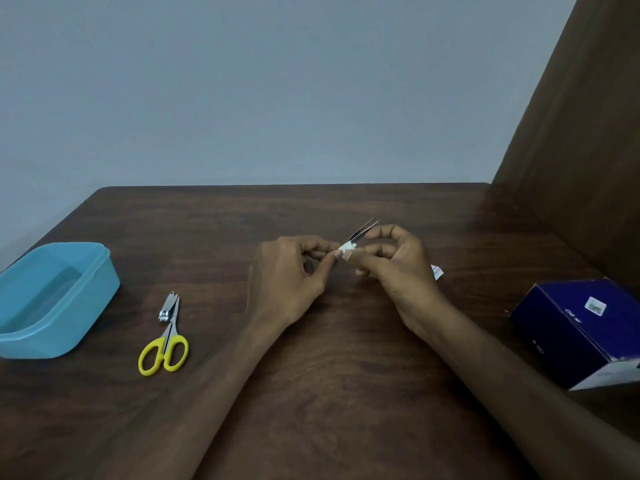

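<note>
Both hands meet over the middle of the dark wooden table (346, 358). My left hand (287, 275) pinches a small adhesive bandage (347, 251), white and tan, between thumb and fingers. My right hand (398, 268) also pinches the bandage from the right side. Thin metal tweezers (363, 230) stick up and away from the bandage, with the tips pointing to the far right; which hand holds them I cannot tell.
A light blue plastic tub (55, 299) stands at the left edge. Yellow-handled scissors (166, 344) and a metal nail clipper (166, 306) lie beside it. A dark blue cardboard box (581, 330) sits at the right, and a scrap of white wrapper (437, 271) lies behind my right hand.
</note>
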Available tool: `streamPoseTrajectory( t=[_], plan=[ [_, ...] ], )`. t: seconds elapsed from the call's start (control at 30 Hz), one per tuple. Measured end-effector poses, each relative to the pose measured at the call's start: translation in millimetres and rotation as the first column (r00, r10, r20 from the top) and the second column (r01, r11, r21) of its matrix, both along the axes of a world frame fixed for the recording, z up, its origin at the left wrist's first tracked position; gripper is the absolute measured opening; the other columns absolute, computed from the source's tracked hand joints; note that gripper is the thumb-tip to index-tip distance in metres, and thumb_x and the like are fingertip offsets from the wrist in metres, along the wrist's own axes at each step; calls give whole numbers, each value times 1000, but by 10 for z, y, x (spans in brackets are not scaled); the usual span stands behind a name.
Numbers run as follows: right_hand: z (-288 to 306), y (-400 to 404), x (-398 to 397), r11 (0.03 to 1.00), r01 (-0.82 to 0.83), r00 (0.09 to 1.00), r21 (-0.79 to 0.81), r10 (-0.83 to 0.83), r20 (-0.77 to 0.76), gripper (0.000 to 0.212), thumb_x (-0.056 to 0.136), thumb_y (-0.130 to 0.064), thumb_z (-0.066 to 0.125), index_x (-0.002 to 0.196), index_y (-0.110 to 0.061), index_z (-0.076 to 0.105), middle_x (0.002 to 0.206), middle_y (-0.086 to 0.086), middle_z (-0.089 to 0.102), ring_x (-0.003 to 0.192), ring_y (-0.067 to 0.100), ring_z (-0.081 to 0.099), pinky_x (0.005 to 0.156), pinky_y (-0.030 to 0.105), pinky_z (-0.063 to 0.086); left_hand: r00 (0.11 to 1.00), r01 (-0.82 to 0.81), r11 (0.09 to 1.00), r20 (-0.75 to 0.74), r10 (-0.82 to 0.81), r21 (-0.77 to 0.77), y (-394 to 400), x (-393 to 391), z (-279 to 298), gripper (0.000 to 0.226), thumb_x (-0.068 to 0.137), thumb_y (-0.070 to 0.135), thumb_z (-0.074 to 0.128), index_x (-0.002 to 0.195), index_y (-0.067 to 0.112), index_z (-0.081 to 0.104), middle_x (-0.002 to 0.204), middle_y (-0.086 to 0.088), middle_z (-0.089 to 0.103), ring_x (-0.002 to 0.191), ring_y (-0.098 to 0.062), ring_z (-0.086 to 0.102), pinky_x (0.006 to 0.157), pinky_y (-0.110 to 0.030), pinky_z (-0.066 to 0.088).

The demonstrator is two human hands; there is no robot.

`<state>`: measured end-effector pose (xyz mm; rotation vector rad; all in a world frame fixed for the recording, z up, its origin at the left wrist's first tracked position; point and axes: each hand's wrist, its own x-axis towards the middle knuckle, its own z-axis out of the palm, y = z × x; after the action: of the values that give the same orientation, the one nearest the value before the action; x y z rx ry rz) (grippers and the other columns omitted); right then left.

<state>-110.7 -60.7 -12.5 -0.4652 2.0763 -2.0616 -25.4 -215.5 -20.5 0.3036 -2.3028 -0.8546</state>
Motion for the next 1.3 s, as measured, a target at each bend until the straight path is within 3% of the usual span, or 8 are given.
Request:
streamPoseTrajectory(
  t=[0.13, 0.3, 0.4, 0.67, 0.83, 1.0, 1.13, 1.3],
  plan=[
    [54, 58, -74, 988, 132, 991, -80, -133, -7, 46, 78, -6, 92, 106, -20, 58, 69, -1, 76, 58, 9, 67, 69, 29, 54, 1000, 16, 998, -14, -15, 57, -5, -12, -8, 12, 89, 42, 84, 101, 44, 84, 77, 28, 76, 67, 5, 70, 62, -32, 62],
    [5, -8, 30, 999, 23, 998, 44, -20, -62, 46, 78, -8, 92, 108, -18, 58, 72, 2, 78, 64, 15, 69, 75, 37, 55, 997, 79, 995, -17, -78, 61, -38, -18, -27, 16, 88, 38, 85, 103, 44, 84, 78, 28, 77, 67, 3, 71, 64, -33, 63],
    [15, 2, 11, 998, 54, 995, 39, -50, -88, 46, 78, -10, 93, 107, -18, 59, 75, 4, 79, 68, 17, 71, 76, 39, 57, 997, 78, 994, -15, -77, 71, -54, -32, -37, 16, 89, 40, 85, 104, 45, 83, 79, 29, 77, 67, 2, 72, 64, -35, 63],
    [85, 165, -237, 919, 321, 946, -228, -324, 26, 35, 84, -4, 87, 109, -19, 67, 72, -5, 69, 61, 11, 64, 67, 25, 54, 998, 53, 969, 19, -59, 241, -110, -78, -58, 6, 91, 33, 83, 91, 39, 85, 77, 22, 78, 66, -1, 71, 64, -27, 59],
    [-1, 71, -179, 962, 167, 985, -218, -154, 74, 29, 92, 5, 73, 116, -12, 74, 87, 9, 69, 60, 8, 60, 64, 26, 55, 994, 112, 914, -36, -106, 389, -108, -112, -55, 10, 96, 21, 81, 88, 26, 85, 75, 16, 79, 56, 7, 61, 59, -8, 43],
    [-26, 4, -130, 971, 60, 994, -231, -35, 107, 20, 94, 9, 65, 98, -6, 77, 84, 12, 70, 68, 14, 69, 72, 30, 62, 975, 224, 836, -110, -195, 501, -108, -118, -25, 6, 98, 15, 78, 97, 14, 84, 82, 6, 82, 56, 9, 60, 61, -7, 43],
    [19, -13, -99, 930, 60, 983, -362, 8, 184, 10, 96, 3, 70, 92, -4, 75, 89, 9, 76, 78, 17, 75, 77, 29, 66, 962, 269, 821, -103, -252, 503, -125, -112, -40, 6, 97, 18, 78, 99, 18, 84, 85, 4, 83, 59, 7, 61, 63, -11, 44],
    [74, 11, -136, 865, 162, 980, -476, -83, 183, 3, 95, -6, 76, 95, -7, 79, 92, 4, 80, 80, 12, 74, 82, 28, 65, 955, 291, 813, -103, -278, 504, -120, -121, -49, 7, 98, 15, 77, 99, 16, 84, 84, 4, 83, 67, 6, 67, 64, -10, 46]
  ],
)
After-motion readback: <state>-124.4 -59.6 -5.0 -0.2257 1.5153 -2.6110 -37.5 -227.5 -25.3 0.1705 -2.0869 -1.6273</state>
